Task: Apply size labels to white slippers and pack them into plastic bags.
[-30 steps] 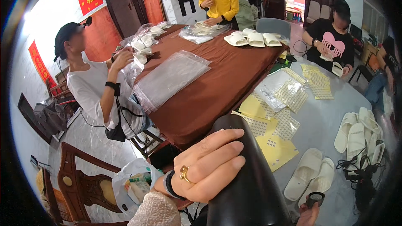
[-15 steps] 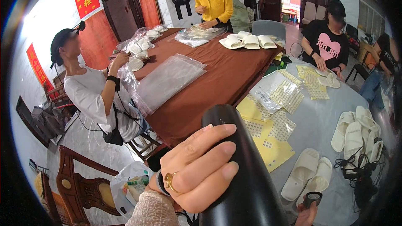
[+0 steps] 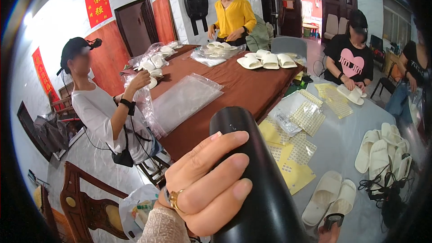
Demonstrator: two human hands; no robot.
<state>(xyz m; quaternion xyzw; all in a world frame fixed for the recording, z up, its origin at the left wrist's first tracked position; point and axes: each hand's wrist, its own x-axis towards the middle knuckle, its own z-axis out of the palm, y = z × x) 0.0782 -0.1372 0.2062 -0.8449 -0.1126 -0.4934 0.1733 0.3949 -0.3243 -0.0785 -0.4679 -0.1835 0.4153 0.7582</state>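
1. Left hand [image 3: 204, 186], with a gold ring [image 3: 175, 200], lies over a large, smooth black cylindrical object [image 3: 258, 193], fingers slightly parted and curled against it; its thumb is hidden.
2. Right hand [image 3: 329, 233], at the lower edge, pinches a short, round black object with a grey end face [image 3: 333, 219].
3. Just beyond it, a pair of white open-toed slippers [image 3: 323, 193] rests on the grey surface [image 3: 348, 146].
4. To their right, a pile of white slippers [image 3: 379, 157] lies near tangled black cables [image 3: 384, 195].
5. Past the cylindrical object, yellow sticker sheets [image 3: 298, 177] overlap near a clear plastic bag [image 3: 281, 112].
6. Farther out, the brown cloth-covered surface [image 3: 245, 87] carries stacked flat clear plastic bags [image 3: 189, 101] and a cluster of white slippers [image 3: 270, 60].
7. Around both surfaces, co-workers wear white [image 3: 92, 108], yellow [image 3: 236, 15] and black [image 3: 335, 54] tops; the one in black touches white slippers [image 3: 352, 94].
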